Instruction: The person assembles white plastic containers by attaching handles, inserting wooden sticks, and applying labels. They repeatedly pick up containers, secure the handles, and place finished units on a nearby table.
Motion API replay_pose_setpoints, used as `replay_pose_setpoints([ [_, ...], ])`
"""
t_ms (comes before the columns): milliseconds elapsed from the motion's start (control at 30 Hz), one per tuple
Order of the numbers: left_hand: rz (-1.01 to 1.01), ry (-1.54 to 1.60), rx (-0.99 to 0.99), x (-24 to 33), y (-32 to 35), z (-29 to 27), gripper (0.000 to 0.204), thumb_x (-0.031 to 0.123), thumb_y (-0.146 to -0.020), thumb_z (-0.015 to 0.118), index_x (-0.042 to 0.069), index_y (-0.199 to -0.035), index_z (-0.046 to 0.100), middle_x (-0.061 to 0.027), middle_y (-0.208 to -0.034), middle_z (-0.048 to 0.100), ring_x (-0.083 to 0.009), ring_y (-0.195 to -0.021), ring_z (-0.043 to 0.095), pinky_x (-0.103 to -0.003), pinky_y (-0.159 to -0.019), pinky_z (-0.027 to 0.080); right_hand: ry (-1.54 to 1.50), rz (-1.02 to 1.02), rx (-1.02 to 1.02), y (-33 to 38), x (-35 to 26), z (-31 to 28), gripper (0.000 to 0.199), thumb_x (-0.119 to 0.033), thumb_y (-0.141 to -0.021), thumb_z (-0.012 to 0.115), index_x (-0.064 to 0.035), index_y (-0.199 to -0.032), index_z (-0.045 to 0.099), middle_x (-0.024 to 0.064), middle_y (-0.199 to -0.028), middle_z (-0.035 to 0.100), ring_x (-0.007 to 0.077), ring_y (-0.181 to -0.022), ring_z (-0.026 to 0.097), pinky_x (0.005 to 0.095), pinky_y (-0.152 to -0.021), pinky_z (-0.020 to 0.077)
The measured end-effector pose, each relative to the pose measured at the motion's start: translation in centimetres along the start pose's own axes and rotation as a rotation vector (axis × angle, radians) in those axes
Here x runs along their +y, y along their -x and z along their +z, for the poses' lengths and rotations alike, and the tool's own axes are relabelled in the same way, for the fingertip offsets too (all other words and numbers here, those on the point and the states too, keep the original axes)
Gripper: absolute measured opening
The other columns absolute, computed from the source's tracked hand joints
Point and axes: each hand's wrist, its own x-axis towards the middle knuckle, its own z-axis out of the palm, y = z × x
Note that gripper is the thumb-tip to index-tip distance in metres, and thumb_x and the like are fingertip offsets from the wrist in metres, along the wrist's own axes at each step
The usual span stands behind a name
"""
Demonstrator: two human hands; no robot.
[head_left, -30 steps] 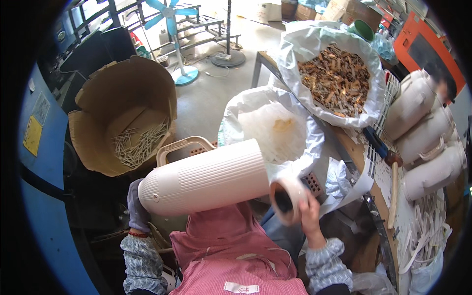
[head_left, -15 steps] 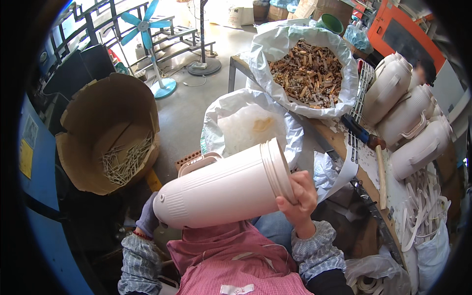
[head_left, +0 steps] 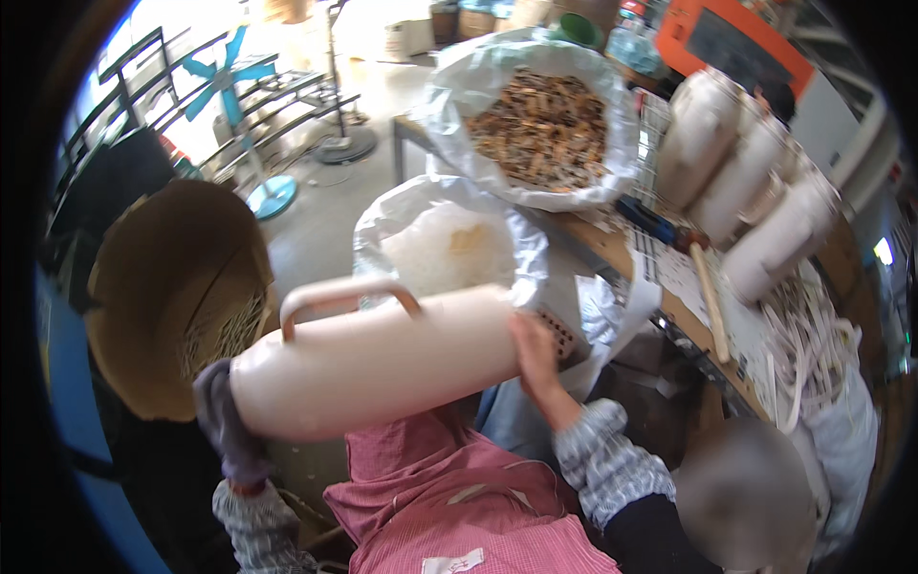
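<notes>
**Pale shell held crosswise, near side of the pale-filled sack**

Landmark: the pale-filled sack [head_left: 528, 249]. On its near side, above the lap of a pink apron [head_left: 459, 507], the pale shell [head_left: 373, 368] is up in the air.

Left hand [head_left: 228, 416], gloved, cups the shell's left end, fingers partly hidden. Right hand [head_left: 537, 354], bare, has bent fingers at the right end; blurred, so I cannot tell whether they clasp or only touch.

Edges: left end near the carton [head_left: 124, 316], which stands left of the sack; right end apart from the bench [head_left: 591, 232], right of the sack. A strip of floor [head_left: 316, 234] runs between carton and sack.

Long axis: left to right, right end slightly farther out. Loop handle [head_left: 349, 290] on the far side.

Right of the sack: white strips [head_left: 803, 340], a wooden-handled tool [head_left: 710, 301], three similar shells [head_left: 741, 182]. Directly beyond it, a sack of brown bits [head_left: 622, 143] blocks the way; far left of it, a blue fan [head_left: 225, 81].
</notes>
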Motion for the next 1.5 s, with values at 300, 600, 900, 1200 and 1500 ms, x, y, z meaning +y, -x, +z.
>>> replay_pose_setpoints([
  [300,0.414,-0.228,-0.621,18.4,-9.7,4.5,0.047,0.012,-0.064,0.066,0.000,-0.109,0.061,-0.0210,-0.110,0.061,-0.0397,-0.094,0.060,-0.043,-0.084,0.048,0.285,0.319,-0.583,-0.9,8.7,-2.1,0.029,-0.023,-0.093,0.062,-0.0045,-0.115,0.065,0.0048,-0.107,0.066,0.0122,-0.086,0.062,0.0277,-0.071,0.0532],
  [600,0.401,0.096,-0.655,11.0,-11.8,6.8,0.030,0.023,-0.062,0.078,0.013,-0.086,0.062,-0.0194,-0.125,0.055,-0.0410,-0.123,0.047,-0.048,-0.100,0.038,1.679,0.191,1.195,7.2,-5.5,-48.5,0.047,-0.023,-0.079,0.071,-0.0074,-0.122,0.057,0.0157,-0.121,0.055,0.0362,-0.116,0.048,0.0486,-0.095,0.0414],
  [900,0.862,0.418,-1.585,22.5,-12.0,9.7,0.015,0.017,-0.076,0.070,0.008,-0.087,0.067,-0.0072,-0.095,0.067,-0.0255,-0.077,0.064,-0.033,-0.063,0.048,1.371,-0.694,0.528,7.0,-13.0,-34.9,0.017,-0.002,-0.085,0.059,-0.0071,-0.098,0.067,0.0075,-0.089,0.067,0.0281,-0.085,0.062,0.0390,-0.081,0.0437],
  [1200,-0.632,0.634,-0.946,23.6,-8.6,14.6,0.049,0.018,-0.087,0.063,-0.002,-0.130,0.050,-0.0039,-0.074,0.060,-0.0089,-0.057,0.056,-0.020,-0.050,0.044,0.849,-1.037,-0.023,2.0,-10.6,-12.5,0.030,-0.019,-0.079,0.067,-0.0111,-0.108,0.063,0.0075,-0.112,0.063,0.0258,-0.114,0.056,0.0380,-0.096,0.0440],
  [1500,-0.790,0.638,-0.914,15.9,-3.5,16.8,0.023,0.015,-0.087,0.062,0.001,-0.104,0.055,-0.0043,-0.075,0.060,-0.0073,-0.050,0.052,-0.021,-0.044,0.041,-0.370,0.040,-0.087,7.5,-0.9,-5.9,0.037,-0.021,-0.101,0.047,0.0032,-0.129,0.044,-0.0008,-0.058,0.044,0.0047,-0.044,0.035,0.0210,-0.041,0.0280],
])
